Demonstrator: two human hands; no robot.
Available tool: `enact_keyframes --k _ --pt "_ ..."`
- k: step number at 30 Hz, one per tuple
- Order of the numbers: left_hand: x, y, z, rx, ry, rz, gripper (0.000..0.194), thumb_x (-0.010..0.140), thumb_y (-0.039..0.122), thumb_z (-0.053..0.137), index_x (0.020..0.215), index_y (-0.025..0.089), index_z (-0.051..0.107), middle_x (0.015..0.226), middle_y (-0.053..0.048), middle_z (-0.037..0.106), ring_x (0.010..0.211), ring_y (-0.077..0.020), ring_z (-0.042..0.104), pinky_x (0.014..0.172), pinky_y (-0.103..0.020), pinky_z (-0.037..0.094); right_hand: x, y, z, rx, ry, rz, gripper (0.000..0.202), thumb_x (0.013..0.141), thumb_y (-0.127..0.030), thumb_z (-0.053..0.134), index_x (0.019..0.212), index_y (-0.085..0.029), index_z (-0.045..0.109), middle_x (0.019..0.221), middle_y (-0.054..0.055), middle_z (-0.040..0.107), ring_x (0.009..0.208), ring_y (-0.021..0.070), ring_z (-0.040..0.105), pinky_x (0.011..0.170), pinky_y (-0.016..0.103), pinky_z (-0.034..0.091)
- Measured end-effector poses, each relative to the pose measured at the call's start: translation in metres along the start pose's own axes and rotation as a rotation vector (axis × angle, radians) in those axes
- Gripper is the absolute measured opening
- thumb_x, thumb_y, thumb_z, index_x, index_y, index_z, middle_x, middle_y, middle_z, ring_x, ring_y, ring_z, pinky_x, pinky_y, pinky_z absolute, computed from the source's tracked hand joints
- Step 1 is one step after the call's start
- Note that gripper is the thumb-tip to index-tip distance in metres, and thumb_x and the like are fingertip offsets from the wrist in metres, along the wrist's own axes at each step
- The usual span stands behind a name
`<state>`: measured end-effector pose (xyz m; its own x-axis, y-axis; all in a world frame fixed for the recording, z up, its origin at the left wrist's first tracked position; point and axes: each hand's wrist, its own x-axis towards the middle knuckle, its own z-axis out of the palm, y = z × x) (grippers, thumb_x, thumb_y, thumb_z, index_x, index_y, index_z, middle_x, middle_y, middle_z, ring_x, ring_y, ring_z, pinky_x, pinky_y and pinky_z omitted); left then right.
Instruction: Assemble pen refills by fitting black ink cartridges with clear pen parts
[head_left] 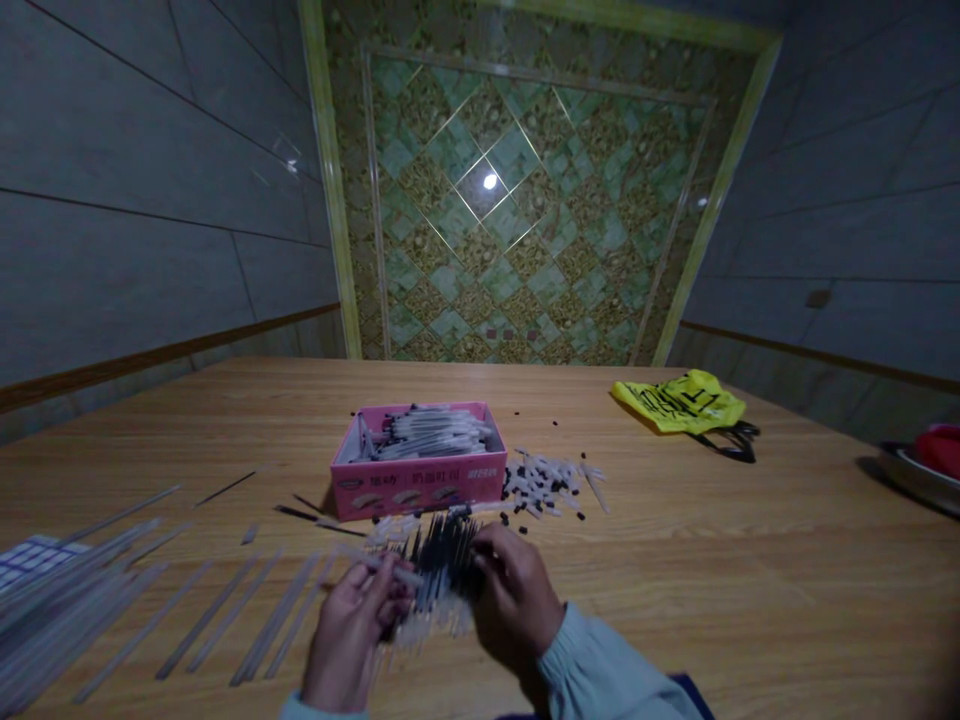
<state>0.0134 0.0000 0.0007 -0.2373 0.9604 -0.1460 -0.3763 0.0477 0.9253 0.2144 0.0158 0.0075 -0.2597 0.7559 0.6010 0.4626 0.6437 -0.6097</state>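
Observation:
My left hand (352,620) is closed around a translucent tube (401,572) at the lower middle. Just right of it, my right hand (517,585) has its fingers pinched together at the edge of a pile of thin black sticks (442,550); whatever is between those fingers is too small to make out. Behind the hands stands an open pink box (420,485) filled with grey-white sticks (435,432). Small white and black caps (544,483) lie scattered to the right of the box.
Long clear tubes (67,600) lie across the wooden table (712,560) at the left, over a checked cloth (37,562). A yellow bag (682,400) with black straps is at the back right. A metal dish (919,478) holding something red sits at the right edge.

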Motion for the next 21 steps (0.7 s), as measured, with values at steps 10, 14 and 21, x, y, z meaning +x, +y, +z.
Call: enact_keyframes --k 10,14,21 --pt "0.004 0.001 0.002 -0.434 0.100 -0.228 0.023 0.081 -0.006 0.045 0.076 0.007 0.063 0.070 -0.008 0.071 0.054 -0.0094 0.066 0.050 -0.014 0.055 0.004 -0.036 -0.007 0.793 0.397 0.335 0.016 0.080 -0.031 0.063 0.083 -0.017 0.056 0.078 0.005 0.063 0.060 0.0149 0.062 0.055 0.026 0.050" --pt "0.003 0.001 0.002 -0.439 0.101 -0.271 0.021 0.081 -0.005 0.045 0.078 0.006 0.062 0.073 -0.010 0.071 0.053 -0.0102 0.066 0.050 -0.015 0.056 -0.001 -0.040 -0.005 0.781 0.412 0.267 0.010 0.081 -0.027 0.063 0.085 -0.019 0.059 0.082 0.005 0.063 0.062 0.0152 0.063 0.060 0.029 0.053" --pt "0.002 0.004 0.005 -0.438 0.081 -0.302 0.021 0.083 -0.005 0.042 0.081 0.007 0.059 0.074 -0.010 0.071 0.053 -0.0093 0.066 0.049 -0.014 0.055 -0.008 -0.043 -0.001 0.756 0.336 0.193 0.005 0.084 -0.023 0.058 0.088 -0.021 0.059 0.086 0.005 0.062 0.068 0.0173 0.064 0.063 0.032 0.053"
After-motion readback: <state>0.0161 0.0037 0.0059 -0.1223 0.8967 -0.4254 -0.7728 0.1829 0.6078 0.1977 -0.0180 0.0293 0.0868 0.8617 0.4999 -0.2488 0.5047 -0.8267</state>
